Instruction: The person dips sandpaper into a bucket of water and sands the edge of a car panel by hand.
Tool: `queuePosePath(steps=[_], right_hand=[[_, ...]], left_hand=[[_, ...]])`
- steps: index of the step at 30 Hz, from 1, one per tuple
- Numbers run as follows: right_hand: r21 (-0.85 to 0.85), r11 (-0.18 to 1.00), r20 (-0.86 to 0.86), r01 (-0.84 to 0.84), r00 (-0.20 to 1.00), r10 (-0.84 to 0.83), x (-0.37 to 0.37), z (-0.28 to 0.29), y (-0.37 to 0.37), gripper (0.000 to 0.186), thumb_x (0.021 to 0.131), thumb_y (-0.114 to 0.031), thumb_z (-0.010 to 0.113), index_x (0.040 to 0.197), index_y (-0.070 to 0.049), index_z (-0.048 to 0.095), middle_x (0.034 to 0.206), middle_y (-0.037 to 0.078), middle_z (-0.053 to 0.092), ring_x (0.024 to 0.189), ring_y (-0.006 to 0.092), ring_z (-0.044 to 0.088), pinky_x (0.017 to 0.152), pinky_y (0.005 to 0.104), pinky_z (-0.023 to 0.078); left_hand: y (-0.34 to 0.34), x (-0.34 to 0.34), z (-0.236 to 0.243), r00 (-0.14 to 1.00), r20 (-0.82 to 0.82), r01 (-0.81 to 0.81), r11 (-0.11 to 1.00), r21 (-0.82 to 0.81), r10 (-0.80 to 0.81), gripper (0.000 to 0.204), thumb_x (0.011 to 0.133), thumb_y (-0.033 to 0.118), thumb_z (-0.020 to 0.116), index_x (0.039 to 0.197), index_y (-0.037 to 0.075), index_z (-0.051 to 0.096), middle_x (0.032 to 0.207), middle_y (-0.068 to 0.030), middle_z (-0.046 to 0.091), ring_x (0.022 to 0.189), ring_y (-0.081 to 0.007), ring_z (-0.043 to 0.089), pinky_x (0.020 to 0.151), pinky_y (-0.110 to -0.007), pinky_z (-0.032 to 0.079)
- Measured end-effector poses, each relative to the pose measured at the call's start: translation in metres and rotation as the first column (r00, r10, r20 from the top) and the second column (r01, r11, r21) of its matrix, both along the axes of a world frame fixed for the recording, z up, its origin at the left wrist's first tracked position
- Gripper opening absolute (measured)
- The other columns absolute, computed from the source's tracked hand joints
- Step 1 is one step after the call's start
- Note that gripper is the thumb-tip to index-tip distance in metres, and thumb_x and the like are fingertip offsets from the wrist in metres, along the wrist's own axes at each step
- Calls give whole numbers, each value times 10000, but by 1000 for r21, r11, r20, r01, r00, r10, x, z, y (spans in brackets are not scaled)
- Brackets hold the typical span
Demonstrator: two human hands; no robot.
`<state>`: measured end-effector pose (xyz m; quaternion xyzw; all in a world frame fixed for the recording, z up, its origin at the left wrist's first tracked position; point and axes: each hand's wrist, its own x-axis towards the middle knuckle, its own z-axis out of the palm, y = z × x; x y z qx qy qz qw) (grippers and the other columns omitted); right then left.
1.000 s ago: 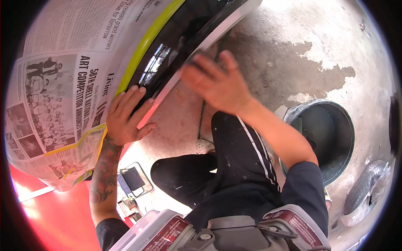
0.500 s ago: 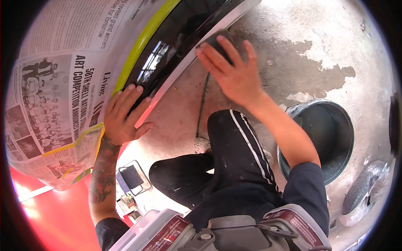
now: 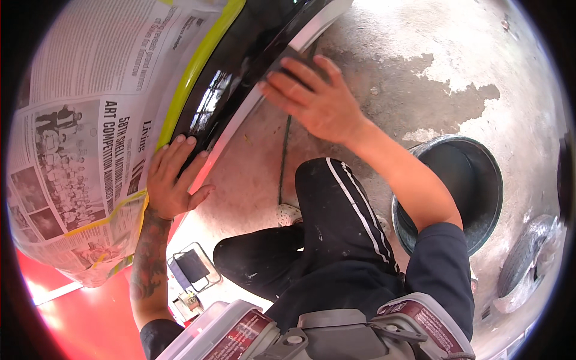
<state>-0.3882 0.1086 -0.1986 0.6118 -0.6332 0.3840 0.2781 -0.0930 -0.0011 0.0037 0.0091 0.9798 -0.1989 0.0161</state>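
Observation:
My right hand (image 3: 315, 102) presses a dark grey flat pad (image 3: 308, 63), probably a sanding pad, against the pale outer edge (image 3: 249, 103) of a curved car panel. Its fingers are spread over the pad and hide most of it. My left hand (image 3: 173, 177) lies open and flat on the lower end of the glossy black panel (image 3: 225, 81), fingertips beside the yellow-green masking tape (image 3: 191, 69). Newspaper (image 3: 78, 144) covers the bodywork left of the tape.
Red bodywork (image 3: 90, 318) shows at lower left. A black tub (image 3: 465, 186) stands on the stained concrete floor at right, near a tire (image 3: 525, 258). A thin dark hose or cable (image 3: 285, 156) runs along the floor. My bent knees (image 3: 330, 198) are below the panel.
My right hand has slid with the pad down and left along the panel edge. My left hand stays on the panel. The view has shifted slightly.

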Motion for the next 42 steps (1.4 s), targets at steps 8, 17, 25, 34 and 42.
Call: queuePosePath(steps=[8, 17, 25, 34, 42], right_hand=[[-5, 962, 182, 273, 946, -268, -41, 11, -9, 399, 878, -172, 559, 1263, -260, 622, 1325, -75, 551, 1310, 140, 467, 1060, 482, 344], [-47, 972, 315, 232, 926, -206, -33, -19, -21, 513, 840, -85, 596, 1343, -186, 566, 1380, 12, 541, 1340, 215, 471, 1083, 495, 336], [-213, 944, 933, 254, 338, 120, -20, -4, -23, 609, 851, 5, 542, 1446, 14, 416, 1414, 251, 518, 1343, 392, 470, 1117, 422, 378], [-151, 964, 937, 219, 341, 69, -27, 46, -33, 613, 1022, -322, 464, 1490, 51, 330, 1556, 276, 302, 1439, 413, 314, 1137, 519, 306], [15, 982, 965, 187, 254, -63, -16, 45, -41, 623, 1002, -345, 479, 1501, 4, 345, 1580, 210, 289, 1471, 382, 267, 1149, 545, 273]], left_hand=[[-1, 3, -2, 1000, -3, 3, 1000, -19, -3, 564, 885, 543, 636, 1266, 127, 644, 1379, -159, 564, 1273, -360, 541, 996, -509, 432], [-2, 2, -1, 1000, -2, 21, 1000, -20, -21, 571, 898, 553, 622, 1271, 121, 641, 1378, -159, 564, 1265, -363, 543, 994, -504, 432], [-1, 2, -1, 1000, -3, 16, 1000, -18, -16, 562, 891, 541, 639, 1271, 127, 643, 1372, -156, 564, 1265, -356, 542, 1006, -492, 422], [-2, 2, 0, 999, 22, 45, 999, -15, -45, 578, 949, 535, 564, 1262, 53, 627, 1379, -214, 536, 1251, -412, 533, 988, -536, 424], [-1, -1, -1, 999, -8, 38, 999, -24, -38, 544, 901, 533, 626, 1254, 120, 655, 1373, -161, 557, 1243, -359, 555, 1012, -484, 412]])
